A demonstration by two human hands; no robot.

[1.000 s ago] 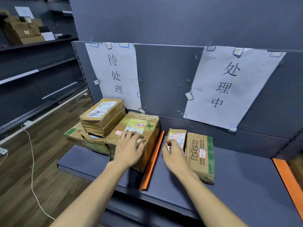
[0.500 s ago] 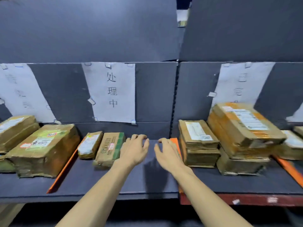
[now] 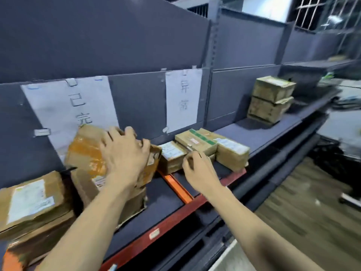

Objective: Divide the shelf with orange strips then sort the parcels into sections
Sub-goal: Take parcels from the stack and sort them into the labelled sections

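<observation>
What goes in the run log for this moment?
left hand: resting on top parcel | right hand: curled at small parcel, contact unclear | orange strip: between sections

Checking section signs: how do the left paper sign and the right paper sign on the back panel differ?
The left sign is wider and partly hidden by the orange-taped parcel; the right sign is narrower and fully visible. Their handwritten characters differ. Both are white sheets taped to the grey back panel.
</observation>
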